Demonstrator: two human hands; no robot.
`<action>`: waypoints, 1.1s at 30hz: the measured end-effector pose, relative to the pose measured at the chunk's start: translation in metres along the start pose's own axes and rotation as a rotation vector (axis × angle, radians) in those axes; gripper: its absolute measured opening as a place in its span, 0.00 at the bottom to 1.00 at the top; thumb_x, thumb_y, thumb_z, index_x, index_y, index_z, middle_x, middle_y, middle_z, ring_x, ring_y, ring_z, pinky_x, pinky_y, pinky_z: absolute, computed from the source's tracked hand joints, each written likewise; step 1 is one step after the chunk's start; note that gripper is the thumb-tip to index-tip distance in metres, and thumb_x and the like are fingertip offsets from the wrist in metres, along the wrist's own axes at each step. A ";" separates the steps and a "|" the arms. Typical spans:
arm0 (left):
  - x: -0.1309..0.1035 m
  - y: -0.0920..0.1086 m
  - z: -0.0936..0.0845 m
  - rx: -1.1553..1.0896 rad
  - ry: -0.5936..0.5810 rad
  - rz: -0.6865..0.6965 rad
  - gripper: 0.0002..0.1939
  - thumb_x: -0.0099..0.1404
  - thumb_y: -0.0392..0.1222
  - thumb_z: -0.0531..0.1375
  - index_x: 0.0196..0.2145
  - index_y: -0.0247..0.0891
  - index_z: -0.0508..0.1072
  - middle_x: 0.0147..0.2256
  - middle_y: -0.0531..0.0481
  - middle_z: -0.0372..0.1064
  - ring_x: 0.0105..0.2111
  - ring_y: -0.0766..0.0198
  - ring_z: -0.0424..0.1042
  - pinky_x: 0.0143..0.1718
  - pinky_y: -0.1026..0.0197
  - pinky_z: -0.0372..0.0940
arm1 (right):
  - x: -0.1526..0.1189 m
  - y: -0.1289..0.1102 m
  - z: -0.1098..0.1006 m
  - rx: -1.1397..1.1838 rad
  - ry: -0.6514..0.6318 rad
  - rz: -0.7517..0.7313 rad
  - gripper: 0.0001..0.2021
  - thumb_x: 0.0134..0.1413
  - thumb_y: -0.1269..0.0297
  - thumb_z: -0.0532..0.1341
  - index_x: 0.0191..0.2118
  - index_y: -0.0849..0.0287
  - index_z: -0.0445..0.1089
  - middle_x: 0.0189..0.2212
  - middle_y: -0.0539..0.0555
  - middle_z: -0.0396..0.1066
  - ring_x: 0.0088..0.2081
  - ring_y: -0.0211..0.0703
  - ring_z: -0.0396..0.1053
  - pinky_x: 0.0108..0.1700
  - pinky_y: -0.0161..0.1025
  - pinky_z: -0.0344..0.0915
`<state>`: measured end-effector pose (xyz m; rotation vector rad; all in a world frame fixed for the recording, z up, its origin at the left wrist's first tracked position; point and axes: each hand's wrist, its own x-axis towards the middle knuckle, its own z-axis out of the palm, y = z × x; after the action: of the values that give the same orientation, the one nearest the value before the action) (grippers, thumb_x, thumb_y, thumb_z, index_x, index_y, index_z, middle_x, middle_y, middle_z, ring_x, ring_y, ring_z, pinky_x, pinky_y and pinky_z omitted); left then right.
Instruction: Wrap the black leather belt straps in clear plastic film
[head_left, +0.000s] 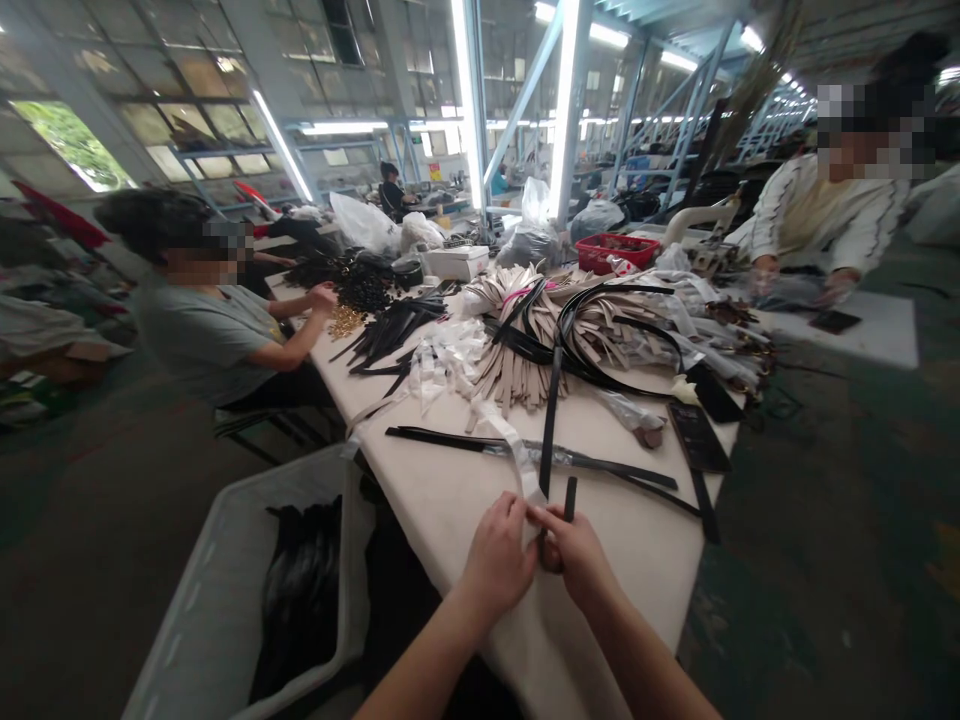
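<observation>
My left hand (501,552) is closed in a pinch at the lower end of a white strip (508,438), which looks like paper or thin plastic. Close beside it, my right hand (576,550) is curled around a black strap (571,498), whose short end sticks up past the fingers. Both hands nearly touch at the fingertips, over the near part of the table. A long black strap (552,420) runs from the pile down to the hands; whether it is the same strap I cannot tell. Just beyond lie several black straps (442,438) bound with clear film.
Beige strips (495,370) and looped black straps (600,370) heap up mid-table. A dark phone-like slab (699,437) lies at the right edge. A white bin (217,530) of black pieces stands lower left. One person sits at left (202,330); another works at right (817,215).
</observation>
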<state>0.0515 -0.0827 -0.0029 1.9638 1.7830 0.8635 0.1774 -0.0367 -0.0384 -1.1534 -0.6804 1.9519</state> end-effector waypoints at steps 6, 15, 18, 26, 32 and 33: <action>-0.034 -0.012 -0.002 -0.481 0.094 -0.160 0.15 0.67 0.42 0.59 0.50 0.42 0.65 0.43 0.45 0.72 0.36 0.59 0.73 0.42 0.54 0.70 | 0.011 -0.007 -0.007 0.174 -0.074 0.065 0.13 0.45 0.61 0.68 0.35 0.63 0.70 0.20 0.44 0.64 0.16 0.26 0.51 0.19 0.28 0.51; -0.043 0.005 -0.011 -0.104 -0.008 0.382 0.07 0.66 0.33 0.55 0.38 0.39 0.72 0.34 0.44 0.73 0.39 0.55 0.72 0.55 0.43 0.64 | 0.019 -0.003 -0.005 0.219 -0.133 0.148 0.18 0.44 0.60 0.71 0.41 0.63 0.72 0.29 0.54 0.75 0.16 0.28 0.56 0.17 0.29 0.49; -0.037 0.017 -0.015 0.011 -0.071 0.509 0.04 0.63 0.33 0.56 0.33 0.39 0.70 0.27 0.47 0.68 0.35 0.56 0.70 0.54 0.45 0.65 | 0.018 -0.003 -0.005 0.242 -0.156 0.140 0.20 0.45 0.61 0.71 0.45 0.62 0.72 0.31 0.55 0.76 0.18 0.29 0.59 0.18 0.29 0.51; -0.047 0.015 -0.005 -0.479 0.133 -0.034 0.13 0.68 0.45 0.55 0.27 0.39 0.68 0.24 0.50 0.63 0.26 0.62 0.65 0.33 0.58 0.64 | 0.000 -0.010 -0.006 0.044 -0.208 -0.076 0.23 0.43 0.62 0.73 0.46 0.61 0.71 0.24 0.47 0.71 0.25 0.34 0.64 0.27 0.30 0.57; -0.030 -0.001 0.015 -1.197 0.014 -0.695 0.24 0.65 0.60 0.58 0.35 0.32 0.75 0.20 0.52 0.63 0.17 0.70 0.57 0.20 0.66 0.55 | -0.011 -0.016 0.001 -0.314 -0.227 -0.162 0.21 0.47 0.58 0.71 0.44 0.59 0.66 0.19 0.43 0.67 0.19 0.32 0.58 0.22 0.31 0.52; -0.026 -0.004 0.017 -1.209 0.052 -0.717 0.22 0.63 0.58 0.62 0.33 0.31 0.76 0.18 0.54 0.61 0.17 0.71 0.56 0.20 0.67 0.53 | -0.012 -0.017 0.002 -0.337 -0.212 -0.172 0.21 0.47 0.57 0.71 0.43 0.59 0.65 0.19 0.43 0.68 0.20 0.32 0.58 0.22 0.31 0.53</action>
<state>0.0584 -0.1053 -0.0239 0.5010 1.2573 1.2522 0.1854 -0.0372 -0.0189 -1.0485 -1.2180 1.8733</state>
